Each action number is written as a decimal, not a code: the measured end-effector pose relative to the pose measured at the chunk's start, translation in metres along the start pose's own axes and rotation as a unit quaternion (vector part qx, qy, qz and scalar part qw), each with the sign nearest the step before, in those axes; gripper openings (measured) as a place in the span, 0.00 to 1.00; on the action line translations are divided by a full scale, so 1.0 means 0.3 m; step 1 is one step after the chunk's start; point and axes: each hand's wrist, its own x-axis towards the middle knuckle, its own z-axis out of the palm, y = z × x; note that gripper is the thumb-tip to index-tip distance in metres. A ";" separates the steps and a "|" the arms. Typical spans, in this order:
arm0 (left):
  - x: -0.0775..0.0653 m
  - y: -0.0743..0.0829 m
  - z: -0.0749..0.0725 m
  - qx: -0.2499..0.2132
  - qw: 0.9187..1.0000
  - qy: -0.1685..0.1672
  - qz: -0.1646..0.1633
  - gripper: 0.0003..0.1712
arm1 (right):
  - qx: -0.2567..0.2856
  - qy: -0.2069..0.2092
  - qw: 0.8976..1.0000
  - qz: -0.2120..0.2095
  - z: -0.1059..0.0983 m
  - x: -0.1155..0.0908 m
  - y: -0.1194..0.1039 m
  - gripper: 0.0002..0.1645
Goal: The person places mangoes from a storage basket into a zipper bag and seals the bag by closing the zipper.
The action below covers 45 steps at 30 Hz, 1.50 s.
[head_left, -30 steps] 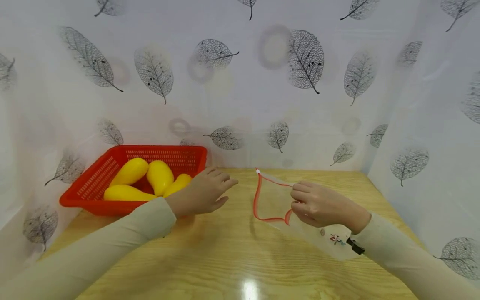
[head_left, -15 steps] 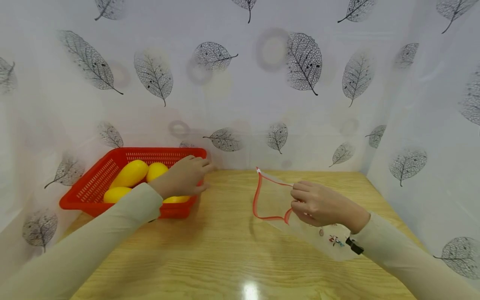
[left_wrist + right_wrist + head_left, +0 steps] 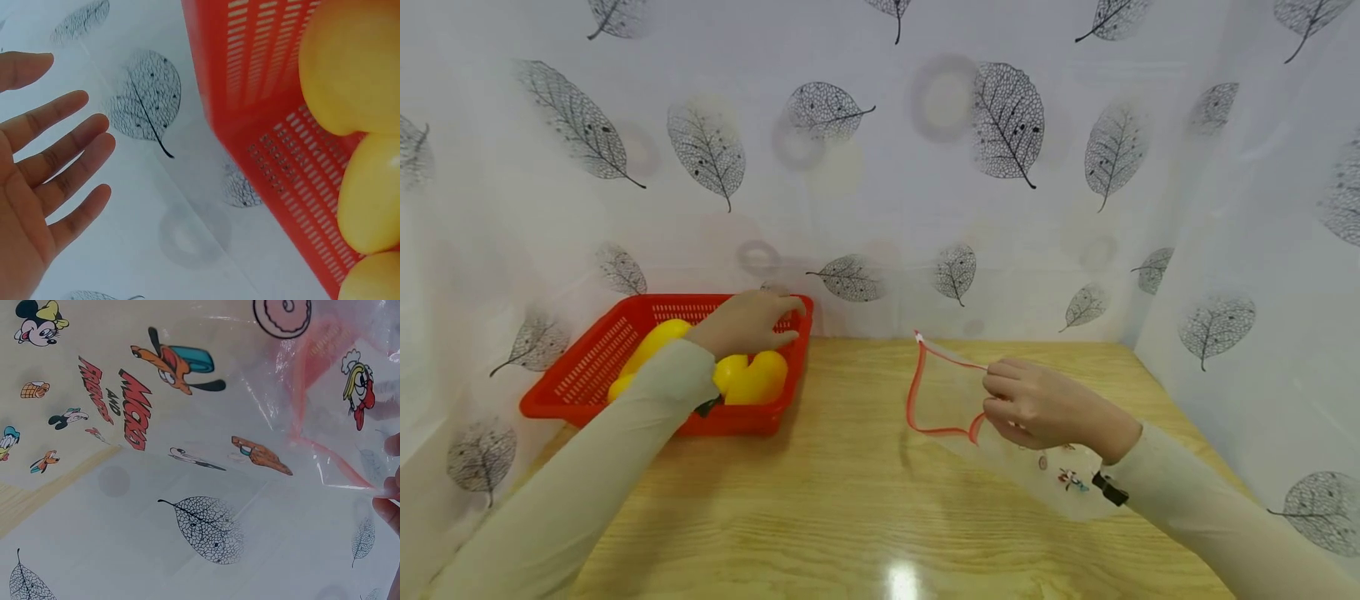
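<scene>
My left hand (image 3: 741, 323) is over the right part of the red basket (image 3: 801, 367), thumb and fingers spread with nothing between them. Several smooth yellow mangoes (image 3: 758, 379) lie in the basket, some partly hidden by my left hand and sleeve. In the left wrist view, the fingers of the left hand (image 3: 53, 150) are extended, to the side of the mangoes (image 3: 375, 194). My right hand (image 3: 1045, 412) pinches the rim of a clear zip bag (image 3: 943, 432) with a red edge, whose mouth gapes to the left. Cartoon prints cover the bag (image 3: 244, 394) in the right wrist view.
The basket stands at the back left of a wooden table (image 3: 850, 508). A white curtain with leaf prints (image 3: 880, 167) rises behind the table and along both sides. A white zip slider (image 3: 919, 337) sits at the bag's far corner.
My left hand has moved left, from beside the basket's right rim to over its inside. The right hand and the bag have stayed nearly still.
</scene>
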 end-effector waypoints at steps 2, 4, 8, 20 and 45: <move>0.005 -0.020 -0.005 -0.007 1.000 -0.005 -0.010 0.21 | 0.001 -0.002 1.000 0.000 -0.001 0.000 0.001 0.17; 0.009 -0.043 -0.005 -0.010 1.000 -0.009 -0.018 0.21 | 0.001 0.000 1.000 -0.002 -0.001 0.000 0.002 0.17; 0.016 -0.084 0.000 -0.019 0.999 -0.017 -0.028 0.21 | -0.001 -0.001 1.000 -0.001 0.000 -0.003 0.004 0.17; 0.027 -0.179 0.022 -0.033 0.991 -0.092 -0.092 0.22 | -0.004 -0.005 1.000 0.001 -0.003 -0.010 0.007 0.17; 0.069 -0.268 0.076 -0.027 0.977 -0.158 -0.142 0.15 | -0.004 -0.004 1.000 -0.002 0.003 -0.003 0.007 0.16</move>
